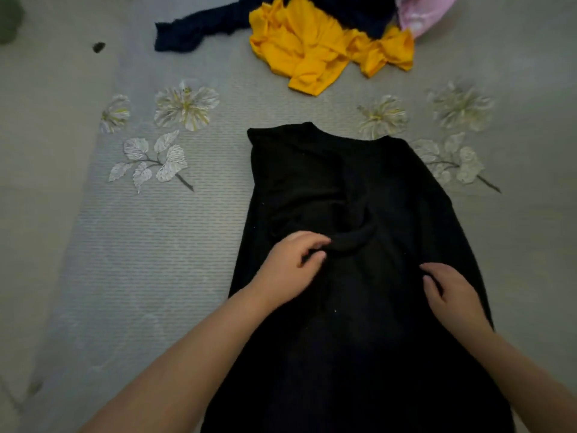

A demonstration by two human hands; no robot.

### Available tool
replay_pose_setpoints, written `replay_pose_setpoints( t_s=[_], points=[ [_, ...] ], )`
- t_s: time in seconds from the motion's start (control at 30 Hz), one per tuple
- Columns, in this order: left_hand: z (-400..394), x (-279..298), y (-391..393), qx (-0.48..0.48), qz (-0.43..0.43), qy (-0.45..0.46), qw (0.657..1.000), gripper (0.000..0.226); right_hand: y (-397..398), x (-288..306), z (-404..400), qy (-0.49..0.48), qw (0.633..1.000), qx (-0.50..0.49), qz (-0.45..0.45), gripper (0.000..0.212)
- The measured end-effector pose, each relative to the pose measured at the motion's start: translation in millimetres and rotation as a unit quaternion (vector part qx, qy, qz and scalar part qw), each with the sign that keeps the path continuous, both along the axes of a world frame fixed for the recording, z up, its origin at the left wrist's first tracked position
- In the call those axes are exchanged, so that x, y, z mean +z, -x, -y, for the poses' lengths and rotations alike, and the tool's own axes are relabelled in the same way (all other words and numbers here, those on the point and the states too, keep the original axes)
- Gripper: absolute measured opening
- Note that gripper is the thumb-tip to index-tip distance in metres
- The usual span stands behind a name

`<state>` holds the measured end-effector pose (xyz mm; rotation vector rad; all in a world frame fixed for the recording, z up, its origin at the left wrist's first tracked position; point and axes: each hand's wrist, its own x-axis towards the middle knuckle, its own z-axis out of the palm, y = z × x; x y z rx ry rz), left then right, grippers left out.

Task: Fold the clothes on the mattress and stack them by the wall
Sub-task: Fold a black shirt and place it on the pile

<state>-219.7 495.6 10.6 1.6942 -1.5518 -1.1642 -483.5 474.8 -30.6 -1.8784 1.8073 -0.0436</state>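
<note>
A black garment (343, 182) lies spread lengthwise on the grey mattress (140, 245), reaching from the flower print toward me. A rolled fold of its cloth bunches near the middle. My left hand (290, 267) pinches the black cloth at that bunched fold. My right hand (449, 295) sits near the garment's right edge with fingers curled into the fabric. A crumpled yellow garment (318, 42) lies farther away, and a dark navy garment (203, 29) stretches beside and behind it.
A pink cloth or bag (424, 10) lies at the top right beside the yellow garment. The mattress cover has white flower and leaf prints (184, 107) on both sides of the black garment. A small dark speck (99, 46) lies at the upper left.
</note>
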Motion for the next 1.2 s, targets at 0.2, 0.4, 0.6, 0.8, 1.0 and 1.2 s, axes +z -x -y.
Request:
replay_pose_setpoints(
  t_s=[0.2, 0.4, 0.6, 0.8, 1.0, 1.2],
  points=[
    [-27, -58, -36, 0.076, 0.23, -0.091, 0.966, 0.049, -66, -15, -6, 0.137, 0.977, 0.163, 0.014, 0.058],
    [-21, -73, -37, 0.133, 0.163, -0.098, 0.973, 0.057, -147, -33, 22, 0.072, 0.968, 0.234, -0.052, 0.052],
    [-5, -69, -39, 0.048, 0.334, 0.003, 0.941, 0.052, -55, -13, 41, 0.183, 0.884, -0.312, 0.298, 0.029],
    [41, -77, -25, -0.046, 0.405, -0.021, 0.913, 0.052, 30, -35, 34, 0.005, 0.829, -0.511, 0.227, 0.047],
    [60, -71, -46, -0.094, 0.464, 0.114, 0.873, 0.021, 35, -28, 61, 0.004, 0.985, -0.013, -0.172, 0.083],
    [39, -66, -90, -0.025, 0.496, 0.1, 0.862, 0.038, 12, -21, 68, -0.006, 0.952, 0.12, -0.28, 0.067]
  ],
)
